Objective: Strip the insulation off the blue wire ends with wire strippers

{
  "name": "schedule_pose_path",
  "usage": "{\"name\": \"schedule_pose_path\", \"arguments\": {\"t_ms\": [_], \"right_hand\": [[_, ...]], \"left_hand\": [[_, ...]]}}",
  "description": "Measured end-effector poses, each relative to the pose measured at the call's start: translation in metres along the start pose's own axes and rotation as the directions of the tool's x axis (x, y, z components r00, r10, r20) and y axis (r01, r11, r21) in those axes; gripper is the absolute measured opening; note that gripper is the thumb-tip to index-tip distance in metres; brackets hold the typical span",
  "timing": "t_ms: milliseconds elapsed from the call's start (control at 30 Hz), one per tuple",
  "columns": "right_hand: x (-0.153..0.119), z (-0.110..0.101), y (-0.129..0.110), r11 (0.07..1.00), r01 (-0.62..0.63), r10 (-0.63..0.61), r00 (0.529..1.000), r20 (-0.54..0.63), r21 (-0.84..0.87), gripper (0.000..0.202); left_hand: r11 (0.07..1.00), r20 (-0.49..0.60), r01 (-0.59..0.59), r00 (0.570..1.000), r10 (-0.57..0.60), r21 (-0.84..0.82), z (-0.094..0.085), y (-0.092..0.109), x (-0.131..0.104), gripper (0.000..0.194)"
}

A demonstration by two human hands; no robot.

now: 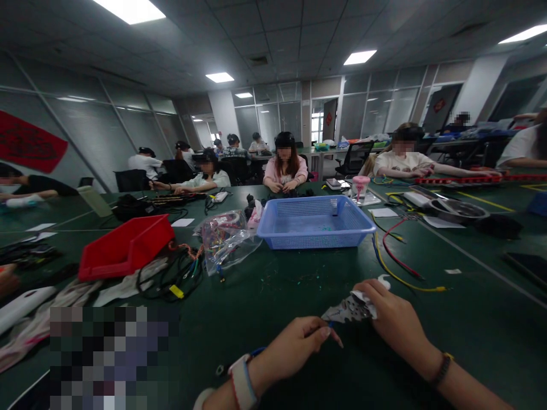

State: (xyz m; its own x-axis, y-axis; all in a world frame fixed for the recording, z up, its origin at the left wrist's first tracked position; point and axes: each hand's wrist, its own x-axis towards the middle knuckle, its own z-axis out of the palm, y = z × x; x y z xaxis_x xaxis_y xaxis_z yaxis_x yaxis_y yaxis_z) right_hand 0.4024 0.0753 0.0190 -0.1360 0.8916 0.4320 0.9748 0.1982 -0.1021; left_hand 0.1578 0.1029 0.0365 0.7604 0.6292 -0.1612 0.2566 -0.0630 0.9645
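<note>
My right hand (391,313) is wrapped round a grey metal tool (348,309) with a jagged, holed head and some white wrapping at its handle. The tool's tip points left, at the fingertips of my left hand (303,340). Those fingers are pinched on a thin blue wire (330,324), which shows just at the tool's tip. Part of a blue cable also shows behind my left wrist. Beyond both hands stands a blue perforated basket (316,239) with a few small green bits in it.
Left of the basket lie a clear plastic bag (226,242) of wires, a red bin (128,247) and white gloves (130,285). Red, yellow and blue cables (397,273) lie to the right, near a metal bowl (459,210). Several people sit across the table and farther back.
</note>
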Motion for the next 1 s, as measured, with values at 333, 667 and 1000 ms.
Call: {"name": "schedule_pose_path", "arguments": {"t_ms": [333, 667, 1000], "right_hand": [[-0.001, 0.002, 0.0, 1.0, 0.019, -0.019, 1.0, 0.004, -0.008, 0.039], [0.005, -0.002, 0.0, 0.998, 0.048, -0.047, 0.999, 0.015, -0.047, 0.044], [0.021, -0.001, -0.002, 0.997, 0.069, -0.069, 0.998, 0.0, -0.042, 0.044]], "left_hand": [[0.993, 0.008, 0.001, 1.0, 0.0, -0.119, 0.004, -0.004, 0.001, 0.032], [0.993, -0.01, 0.025, 1.0, -0.027, -0.116, 0.002, -0.02, 0.007, 0.03], [0.996, -0.007, 0.056, 0.998, -0.057, -0.067, -0.007, -0.005, 0.001, 0.041]]}}
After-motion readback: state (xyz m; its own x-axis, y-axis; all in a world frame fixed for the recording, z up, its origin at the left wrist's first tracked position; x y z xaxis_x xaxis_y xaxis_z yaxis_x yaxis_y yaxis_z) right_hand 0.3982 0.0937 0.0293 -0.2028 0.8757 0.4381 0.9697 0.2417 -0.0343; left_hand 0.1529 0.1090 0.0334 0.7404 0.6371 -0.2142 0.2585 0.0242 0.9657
